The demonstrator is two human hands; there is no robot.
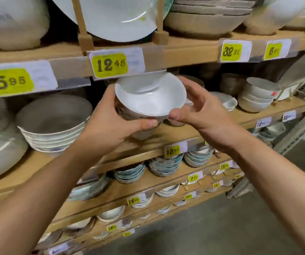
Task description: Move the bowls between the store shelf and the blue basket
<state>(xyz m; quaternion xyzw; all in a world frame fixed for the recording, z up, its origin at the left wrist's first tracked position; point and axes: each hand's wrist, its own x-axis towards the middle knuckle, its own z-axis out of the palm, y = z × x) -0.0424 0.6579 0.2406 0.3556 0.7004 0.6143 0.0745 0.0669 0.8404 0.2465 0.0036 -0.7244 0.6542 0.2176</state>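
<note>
A white bowl (pixel 150 96) with a patterned outer wall is held tilted toward me just under the edge of the wooden shelf (pixel 184 52) above. My left hand (pixel 109 124) grips its left side and underside, thumb across the front. My right hand (pixel 199 109) pinches the rim at the right, fingers behind the bowl. Another bowl (pixel 142 134) shows below it on the middle shelf board (pixel 166 137). The blue basket is out of view.
Stacked white bowls (pixel 54 126) stand at the left of the middle shelf, more bowl stacks (pixel 256 96) at the right. Large plates (pixel 115 15) sit above. Lower shelves hold several stacks of blue-green bowls (pixel 129 173). Grey floor (pixel 230 227) lies at the lower right.
</note>
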